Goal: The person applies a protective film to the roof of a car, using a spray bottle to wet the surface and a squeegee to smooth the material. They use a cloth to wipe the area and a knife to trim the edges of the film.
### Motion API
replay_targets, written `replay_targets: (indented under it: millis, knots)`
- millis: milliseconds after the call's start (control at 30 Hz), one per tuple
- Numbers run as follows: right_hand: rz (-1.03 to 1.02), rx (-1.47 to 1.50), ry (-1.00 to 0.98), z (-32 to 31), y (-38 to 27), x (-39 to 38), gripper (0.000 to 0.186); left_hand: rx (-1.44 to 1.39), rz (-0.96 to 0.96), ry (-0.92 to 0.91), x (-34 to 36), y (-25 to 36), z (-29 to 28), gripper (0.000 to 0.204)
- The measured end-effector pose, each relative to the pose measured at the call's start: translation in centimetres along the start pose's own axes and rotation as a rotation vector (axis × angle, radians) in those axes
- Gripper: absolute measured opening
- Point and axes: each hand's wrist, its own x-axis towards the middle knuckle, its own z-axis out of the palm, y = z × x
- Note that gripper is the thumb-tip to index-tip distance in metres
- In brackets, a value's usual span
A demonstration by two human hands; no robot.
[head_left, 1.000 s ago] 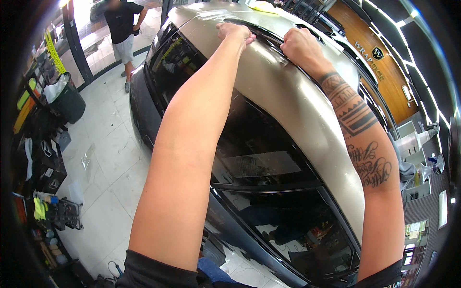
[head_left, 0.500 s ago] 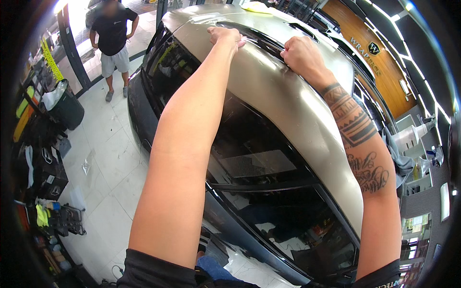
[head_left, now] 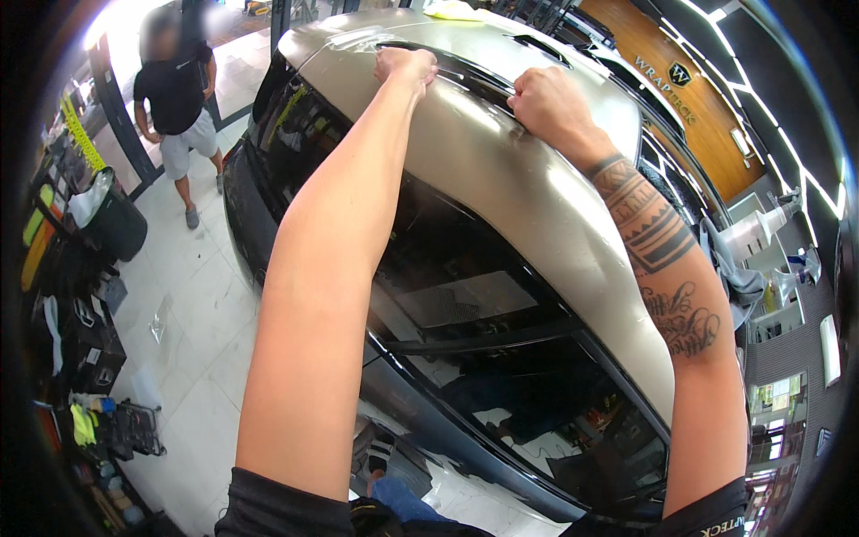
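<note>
A car (head_left: 528,192) stands before me, its roof side skinned in satin beige film (head_left: 465,143). Both arms reach out over its dark side windows (head_left: 465,259). My left hand (head_left: 404,68) is closed at the film's upper edge, beside a long dark strip (head_left: 470,73) along the roof. Farther right on that edge, my right hand (head_left: 548,97) makes a fist, knuckles up. The film runs between the two fists, with small puckers below the right one. My fingertips are hidden. Wrinkled clear film (head_left: 353,38) lies just beyond my left hand.
A person (head_left: 179,98) in a black shirt stands on the tiled floor at the far left. Near them are a dark bin (head_left: 116,215) and black cases (head_left: 94,340). A yellow cloth (head_left: 452,11) lies on the roof. White spray bottles (head_left: 761,233) stand at the right.
My view has shifted slightly, so the car sits a little farther left. Both fists stay closed at the roof edge. The person at the left has stepped nearer, one arm now lowered.
</note>
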Motion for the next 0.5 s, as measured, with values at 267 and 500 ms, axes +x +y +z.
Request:
replay_targets:
  millis: [267, 500]
  knots:
    - [0.013, 0.035, -0.003, -0.2, 0.9, -0.9, 0.017, -0.077, -0.053, -0.040, -2.8, 0.6, 0.2, 0.016]
    - [-0.004, -0.009, -0.043, -1.5, 0.9, -2.1, 0.016, -0.130, -0.085, -0.002, -2.3, 0.9, 0.0, 0.015]
